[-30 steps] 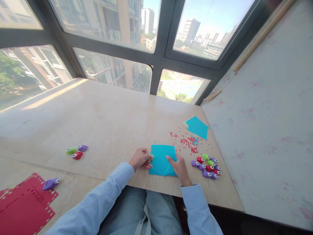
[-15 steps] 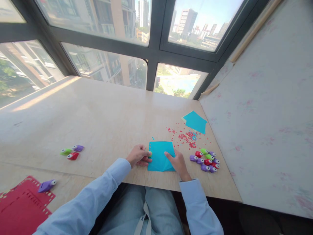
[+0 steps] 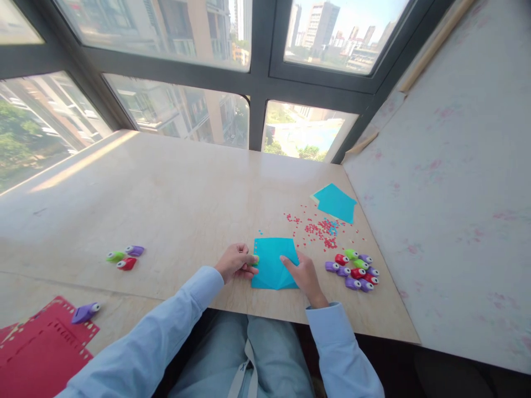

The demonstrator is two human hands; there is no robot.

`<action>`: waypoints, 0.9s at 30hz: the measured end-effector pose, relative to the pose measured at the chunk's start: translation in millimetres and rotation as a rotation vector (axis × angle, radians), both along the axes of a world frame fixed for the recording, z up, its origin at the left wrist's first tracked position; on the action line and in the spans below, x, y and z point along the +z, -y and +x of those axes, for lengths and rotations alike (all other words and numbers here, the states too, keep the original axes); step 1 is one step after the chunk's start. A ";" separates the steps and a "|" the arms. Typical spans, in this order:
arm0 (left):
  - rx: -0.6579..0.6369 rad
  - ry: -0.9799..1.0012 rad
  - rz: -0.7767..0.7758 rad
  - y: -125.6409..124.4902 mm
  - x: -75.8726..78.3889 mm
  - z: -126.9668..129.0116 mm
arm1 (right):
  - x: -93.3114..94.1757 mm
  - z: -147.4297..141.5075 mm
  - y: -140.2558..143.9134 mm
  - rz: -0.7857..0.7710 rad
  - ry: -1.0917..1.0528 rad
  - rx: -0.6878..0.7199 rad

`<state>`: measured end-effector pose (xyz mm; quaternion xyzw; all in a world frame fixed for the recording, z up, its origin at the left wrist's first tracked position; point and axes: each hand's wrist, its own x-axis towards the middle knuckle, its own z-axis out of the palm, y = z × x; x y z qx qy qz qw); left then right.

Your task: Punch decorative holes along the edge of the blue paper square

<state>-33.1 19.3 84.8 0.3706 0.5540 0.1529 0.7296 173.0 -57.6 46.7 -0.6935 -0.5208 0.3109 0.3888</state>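
At a window-side table (image 3: 166,199), a person's left hand (image 3: 236,262) stays closed on a small green punch (image 3: 256,260) clamped at the blue paper (image 3: 274,262) sheet's left edge, while the right hand (image 3: 302,275), fingers spread flat, pins the sheet just beside it — little has shifted in the last second, so punching seems mid-stroke. Most of the punch is hidden — only its tip shows.

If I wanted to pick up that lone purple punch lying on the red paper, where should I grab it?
Probably by pinching the purple punch across its narrow sides, coming from above. It lies flat and alone on the red sheet, its long body clear of anything else.
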 end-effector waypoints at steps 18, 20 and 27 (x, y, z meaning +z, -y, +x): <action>0.023 0.094 0.010 -1.1 -10.2 -8.8 | -7.5 2.2 -0.6 0.048 0.009 -0.025; 0.034 0.106 0.038 1.1 -11.2 -9.7 | -7.7 2.2 -0.8 0.058 0.009 -0.030; 0.126 0.051 0.213 11.7 -14.0 -1.5 | -9.8 2.9 -0.8 0.080 0.051 -0.039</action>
